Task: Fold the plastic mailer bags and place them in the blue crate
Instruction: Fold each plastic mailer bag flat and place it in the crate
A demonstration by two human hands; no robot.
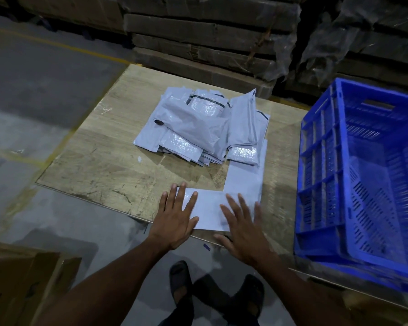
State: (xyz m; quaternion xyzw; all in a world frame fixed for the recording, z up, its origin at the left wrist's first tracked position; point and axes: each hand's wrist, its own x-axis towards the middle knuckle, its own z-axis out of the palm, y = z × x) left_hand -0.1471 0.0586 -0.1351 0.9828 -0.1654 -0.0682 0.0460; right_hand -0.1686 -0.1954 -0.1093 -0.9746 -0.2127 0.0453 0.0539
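left hand and right hand press flat, fingers straight and spread, on a smooth grey plastic mailer bag folded into an l on the wooden board, nearer than the crinkled mailer pile. perforated blue crate stands right of the pile. no legible writing.

Grey mailer flat; crate seemingly empty.

Glossy, crinkled grey plastic mailer bags lie on a scuffed matt wood-grain counter; the blue crate is perforated moulded plastic.
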